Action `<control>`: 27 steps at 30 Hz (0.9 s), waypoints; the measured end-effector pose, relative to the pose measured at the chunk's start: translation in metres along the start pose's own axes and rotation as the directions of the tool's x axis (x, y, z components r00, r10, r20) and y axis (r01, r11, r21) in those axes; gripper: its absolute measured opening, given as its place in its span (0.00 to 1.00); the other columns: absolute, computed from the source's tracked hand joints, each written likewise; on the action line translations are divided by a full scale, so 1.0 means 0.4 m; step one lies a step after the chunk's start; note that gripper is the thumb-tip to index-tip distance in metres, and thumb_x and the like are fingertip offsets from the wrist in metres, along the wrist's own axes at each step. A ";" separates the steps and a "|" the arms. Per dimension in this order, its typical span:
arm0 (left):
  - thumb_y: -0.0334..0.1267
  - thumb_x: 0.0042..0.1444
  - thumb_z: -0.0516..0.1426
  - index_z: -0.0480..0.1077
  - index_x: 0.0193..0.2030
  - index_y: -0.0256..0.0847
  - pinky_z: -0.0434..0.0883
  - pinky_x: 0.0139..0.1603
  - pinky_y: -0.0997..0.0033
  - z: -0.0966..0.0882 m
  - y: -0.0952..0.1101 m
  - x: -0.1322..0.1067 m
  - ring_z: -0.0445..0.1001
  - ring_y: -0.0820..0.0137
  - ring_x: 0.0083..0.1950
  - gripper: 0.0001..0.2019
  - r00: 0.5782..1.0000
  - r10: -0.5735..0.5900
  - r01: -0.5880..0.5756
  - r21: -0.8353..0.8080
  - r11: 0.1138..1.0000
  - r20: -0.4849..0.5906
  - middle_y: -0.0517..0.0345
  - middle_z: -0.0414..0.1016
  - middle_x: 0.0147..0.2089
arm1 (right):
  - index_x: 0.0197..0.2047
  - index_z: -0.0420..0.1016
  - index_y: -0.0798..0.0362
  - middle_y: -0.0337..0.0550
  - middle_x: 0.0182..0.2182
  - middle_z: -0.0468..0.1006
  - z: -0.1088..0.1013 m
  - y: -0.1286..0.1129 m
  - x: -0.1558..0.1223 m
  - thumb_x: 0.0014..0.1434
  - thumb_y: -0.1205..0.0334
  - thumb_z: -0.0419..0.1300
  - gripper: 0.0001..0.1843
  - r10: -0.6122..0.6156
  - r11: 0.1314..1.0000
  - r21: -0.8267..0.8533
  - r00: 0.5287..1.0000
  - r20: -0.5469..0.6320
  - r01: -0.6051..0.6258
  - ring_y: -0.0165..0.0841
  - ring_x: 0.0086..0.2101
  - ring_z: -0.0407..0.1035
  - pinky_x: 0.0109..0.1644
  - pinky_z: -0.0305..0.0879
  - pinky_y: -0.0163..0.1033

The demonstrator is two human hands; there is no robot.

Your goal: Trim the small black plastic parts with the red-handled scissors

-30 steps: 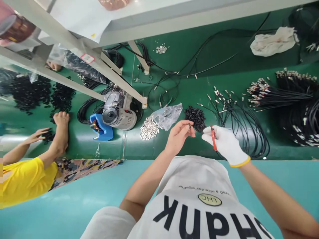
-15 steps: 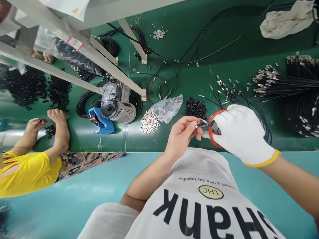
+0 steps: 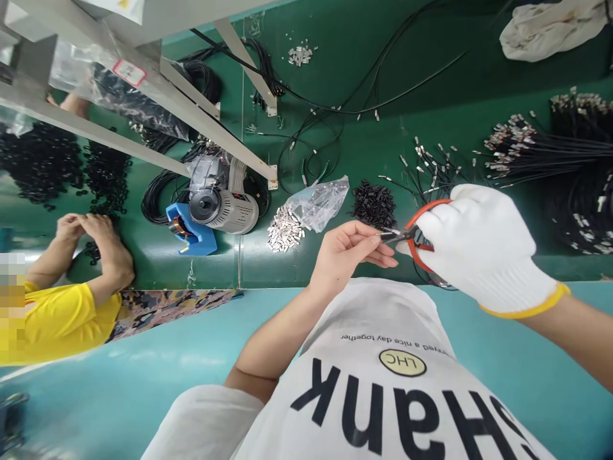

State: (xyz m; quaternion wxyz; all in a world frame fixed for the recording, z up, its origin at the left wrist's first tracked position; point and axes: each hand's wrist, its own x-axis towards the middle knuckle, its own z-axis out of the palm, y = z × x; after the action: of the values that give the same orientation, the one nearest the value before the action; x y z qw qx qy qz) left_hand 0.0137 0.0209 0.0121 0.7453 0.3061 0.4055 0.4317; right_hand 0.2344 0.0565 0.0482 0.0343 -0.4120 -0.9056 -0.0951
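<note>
Bench surface is a green mat [image 3: 364,153] with a teal front edge, under a grey metal frame [image 3: 211,128]. On it we see a small grey motor unit [image 3: 225,207] on a blue base, a heap of metal terminals [image 3: 286,229] touching a clear plastic bag [image 3: 322,203], a pile of small black sleeves [image 3: 374,204], loose black cables [image 3: 431,176] with metal ends, bundled harnesses [image 3: 536,150] at far right, and a white cloth [image 3: 550,29]. A co-worker in a yellow sleeve [image 3: 57,319] has both hands on the mat at left.

Our bare left hand [image 3: 352,252] pinches a small piece at the fingertips; we can't tell what it is. Our gloved right hand [image 3: 479,246] is closed around red-handled pliers [image 3: 414,236], whose nose meets the left fingertips just above the mat's front edge.

Versus half a second ago: both hands sit slightly lower and further right, the pliers' nose now reaches the pinched piece, and the co-worker's hands have come together.
</note>
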 end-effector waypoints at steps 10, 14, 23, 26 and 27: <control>0.40 0.60 0.62 0.65 0.34 0.39 0.75 0.26 0.71 -0.002 -0.014 -0.001 0.78 0.70 0.22 0.11 0.993 -0.115 0.115 -0.012 0.993 -0.034 0.59 0.79 0.26 | 0.25 0.53 0.47 0.39 0.20 0.52 -0.027 0.007 0.007 0.61 0.57 0.54 0.16 -0.054 0.988 -0.138 0.996 0.072 0.063 0.37 0.29 0.50 0.35 0.41 0.43; 0.40 0.59 0.62 0.64 0.32 0.39 0.73 0.24 0.72 -0.002 -0.018 0.000 0.74 0.73 0.20 0.11 0.992 -0.119 0.118 -0.012 0.993 -0.031 0.61 0.77 0.25 | 0.25 0.55 0.47 0.38 0.21 0.50 -0.024 -0.001 0.009 0.62 0.59 0.54 0.15 -0.119 0.967 -0.211 0.987 0.109 0.140 0.38 0.28 0.52 0.35 0.38 0.43; 0.39 0.59 0.61 0.65 0.32 0.39 0.72 0.24 0.73 -0.002 -0.031 0.004 0.73 0.74 0.20 0.10 0.995 -0.094 0.095 0.023 0.995 -0.041 0.61 0.76 0.24 | 0.25 0.58 0.47 0.38 0.20 0.50 -0.017 0.002 0.013 0.64 0.60 0.48 0.15 -0.178 0.955 -0.189 0.950 0.255 0.230 0.38 0.25 0.53 0.35 0.36 0.45; 0.39 0.59 0.61 0.66 0.32 0.39 0.72 0.24 0.73 -0.001 -0.032 0.005 0.73 0.74 0.20 0.10 0.996 -0.077 0.079 0.045 0.996 -0.048 0.61 0.76 0.25 | 0.25 0.59 0.47 0.38 0.20 0.50 -0.019 0.005 0.015 0.64 0.58 0.48 0.14 -0.158 0.967 -0.153 0.949 0.274 0.205 0.39 0.26 0.54 0.36 0.37 0.45; 0.38 0.59 0.61 0.66 0.32 0.39 0.72 0.25 0.73 -0.002 -0.031 0.006 0.73 0.74 0.21 0.09 0.996 -0.072 0.074 0.048 0.996 -0.048 0.61 0.76 0.25 | 0.25 0.59 0.47 0.38 0.21 0.51 -0.020 0.006 0.015 0.64 0.57 0.48 0.14 -0.148 0.969 -0.149 0.950 0.276 0.195 0.39 0.26 0.54 0.36 0.37 0.45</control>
State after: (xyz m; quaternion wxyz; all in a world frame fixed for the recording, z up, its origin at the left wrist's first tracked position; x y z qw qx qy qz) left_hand 0.0188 0.0174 0.0009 0.7431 0.2994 0.4444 0.4008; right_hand 0.2321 0.0611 0.0573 -0.1308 -0.3419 -0.9226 -0.1213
